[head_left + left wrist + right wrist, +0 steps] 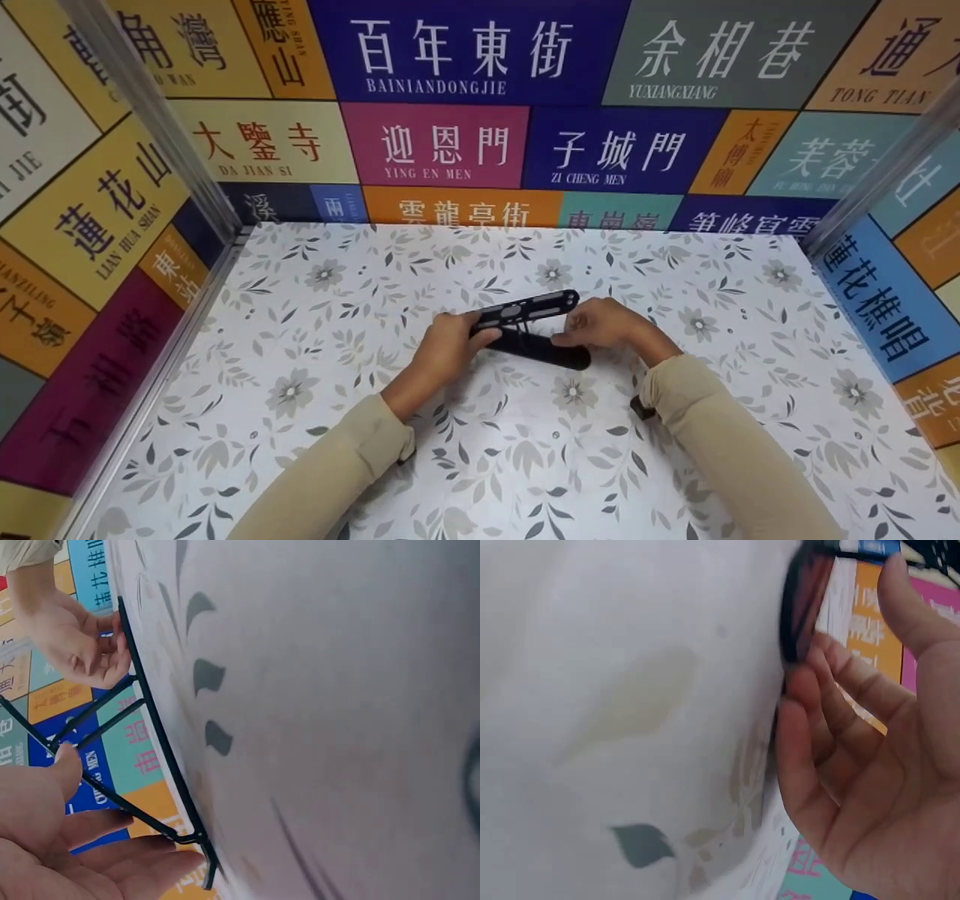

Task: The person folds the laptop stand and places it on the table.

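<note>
A black folding laptop stand (534, 349) is propped partly unfolded in the middle of the table. Its slotted upper plate slants up from the hinge at the left, and thin struts (97, 716) join it to the base. At the hinge end my left hand (448, 345) grips the stand, thumb on one side and fingers on the other. My right hand (606, 324) is at the far end, its bent fingers touching the base edge. In the right wrist view, the right thumb (900, 592) is raised apart from the fingertips, near a strut.
A white tabletop (300, 450) with grey leaf and flower patterns lies beneath. Colourful panels (465, 52) with large characters rise behind it and on both sides. Metal corner posts (169, 120) stand at the back corners.
</note>
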### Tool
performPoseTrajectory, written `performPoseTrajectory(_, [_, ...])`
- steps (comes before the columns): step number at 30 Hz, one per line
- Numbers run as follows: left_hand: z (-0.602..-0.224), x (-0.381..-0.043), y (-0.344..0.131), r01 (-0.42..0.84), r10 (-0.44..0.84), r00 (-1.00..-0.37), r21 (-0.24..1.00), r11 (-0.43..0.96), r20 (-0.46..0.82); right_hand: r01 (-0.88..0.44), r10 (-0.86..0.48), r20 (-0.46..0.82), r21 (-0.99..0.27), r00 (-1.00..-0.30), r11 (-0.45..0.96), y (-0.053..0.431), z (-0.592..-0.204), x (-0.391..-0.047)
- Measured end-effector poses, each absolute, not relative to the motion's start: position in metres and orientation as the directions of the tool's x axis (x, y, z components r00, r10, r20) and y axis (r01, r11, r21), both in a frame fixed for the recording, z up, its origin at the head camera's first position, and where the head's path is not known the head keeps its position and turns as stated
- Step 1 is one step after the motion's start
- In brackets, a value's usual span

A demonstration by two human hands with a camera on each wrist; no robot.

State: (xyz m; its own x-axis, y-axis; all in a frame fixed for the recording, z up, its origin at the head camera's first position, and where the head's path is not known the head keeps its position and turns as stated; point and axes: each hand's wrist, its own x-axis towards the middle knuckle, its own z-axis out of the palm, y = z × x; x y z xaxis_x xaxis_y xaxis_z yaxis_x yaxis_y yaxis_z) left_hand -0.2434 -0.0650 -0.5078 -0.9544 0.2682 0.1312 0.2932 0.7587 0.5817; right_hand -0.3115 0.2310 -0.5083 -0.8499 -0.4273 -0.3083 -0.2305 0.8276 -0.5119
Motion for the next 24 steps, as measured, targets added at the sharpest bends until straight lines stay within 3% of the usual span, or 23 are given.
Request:
performPoseTrajectory(7, [-0.512, -0.251, -0.065, 0.256, 0.229, -0.966, 0.605, 0.753, 0.124, -0.188, -0.411, -0.445, -0.463, -0.796, 0.866, 0.221, -0.504, -0.324])
performPoseTrajectory(17, [-0.510, -0.254, -0.062, 0.151, 0.155, -0.986, 0.660, 0.736, 0.053, -0.184, -0.353, -0.455, -0.375, -0.818, 0.909, 0.206, -0.494, -0.317])
performPoseTrajectory(24, [-0.513, -0.260, -0.063, 0.220, 0.196, -0.974, 0.653, 0.725, 0.111, -0.206, -0.356, -0.435, -0.355, -0.827, 0.912, 0.206, -0.493, -0.314])
